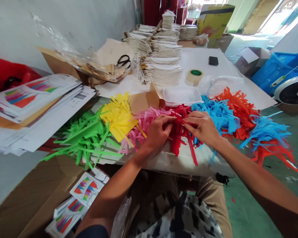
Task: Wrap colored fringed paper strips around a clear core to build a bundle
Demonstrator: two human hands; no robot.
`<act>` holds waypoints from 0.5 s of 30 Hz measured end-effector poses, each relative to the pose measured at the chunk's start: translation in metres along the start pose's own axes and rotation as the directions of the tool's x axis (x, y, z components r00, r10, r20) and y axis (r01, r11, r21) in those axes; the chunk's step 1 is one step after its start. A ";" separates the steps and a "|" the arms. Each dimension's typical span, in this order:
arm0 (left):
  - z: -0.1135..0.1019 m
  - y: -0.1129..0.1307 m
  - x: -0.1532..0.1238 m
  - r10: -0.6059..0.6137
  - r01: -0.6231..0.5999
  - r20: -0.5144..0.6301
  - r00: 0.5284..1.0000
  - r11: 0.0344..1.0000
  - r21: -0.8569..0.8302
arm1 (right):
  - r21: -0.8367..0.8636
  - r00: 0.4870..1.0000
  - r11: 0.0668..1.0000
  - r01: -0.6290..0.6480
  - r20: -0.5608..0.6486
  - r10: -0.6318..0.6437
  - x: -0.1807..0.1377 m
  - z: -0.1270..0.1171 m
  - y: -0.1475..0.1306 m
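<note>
The person's left hand [157, 131] and right hand [201, 127] are both pinching the dark red fringe [175, 145], thumbs closing against fingers, and are working just apart from each other. The fringe is lying directly on the near side of the plastic tub [182, 95], its loose strips trailing toward the table's near edge.

To the left of the tub, a folded brown card [142, 101] is standing close by; pink fringe [147, 116] is spreading on its near left, with yellow fringe [120, 117] and then green fringe [80, 134] lying farther left. To the tub's near right, blue fringe [216, 114] is heaping up, and orange-red fringe [242, 114] is sitting past it.

Beyond the tub, a roll of tape [194, 77] is resting slightly to the right, while a small black device [213, 60] is lying farther off. Behind the tub to the left, stacked white bundles [162, 72] are rising in rows, and black-handled scissors [123, 60] are lying beyond, farther left.
</note>
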State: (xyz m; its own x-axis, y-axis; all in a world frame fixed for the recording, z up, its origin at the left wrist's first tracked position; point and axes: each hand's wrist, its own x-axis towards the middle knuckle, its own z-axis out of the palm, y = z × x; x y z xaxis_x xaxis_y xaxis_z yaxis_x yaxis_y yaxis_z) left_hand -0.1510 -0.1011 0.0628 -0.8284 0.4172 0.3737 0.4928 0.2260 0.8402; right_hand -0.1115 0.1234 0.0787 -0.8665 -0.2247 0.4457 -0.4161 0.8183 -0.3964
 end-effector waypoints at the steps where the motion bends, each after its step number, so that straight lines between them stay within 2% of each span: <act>1: 0.000 -0.001 0.000 -0.003 0.003 -0.001 1.000 1.000 -0.004 | 0.041 1.000 0.999 -0.006 -0.016 0.007 0.000 0.001 0.000; 4: 0.000 -0.003 0.001 -0.018 0.018 0.000 1.000 1.000 -0.010 | 0.184 0.998 0.982 -0.044 -0.042 0.052 0.002 0.001 -0.001; 9: -0.001 -0.007 0.002 -0.002 0.002 0.005 1.000 1.000 0.005 | 0.358 0.988 0.923 -0.140 -0.009 0.154 0.007 -0.003 -0.002; 12: 0.000 -0.010 0.003 0.037 -0.037 -0.008 0.999 0.999 0.013 | 0.428 0.982 0.889 -0.166 -0.006 0.186 0.011 -0.004 0.000; 15: 0.000 -0.013 0.004 0.077 -0.074 -0.027 0.997 0.991 0.111 | 0.455 0.976 0.871 -0.186 -0.015 0.216 0.016 -0.008 0.000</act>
State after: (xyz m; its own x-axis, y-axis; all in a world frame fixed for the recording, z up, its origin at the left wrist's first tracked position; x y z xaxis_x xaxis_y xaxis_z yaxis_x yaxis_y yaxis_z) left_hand -0.1607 -0.1023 0.0535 -0.7946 0.4096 0.4481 0.5794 0.2912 0.7613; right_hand -0.1229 0.1236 0.0919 -0.9318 -0.0351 0.3614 -0.3270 0.5134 -0.7934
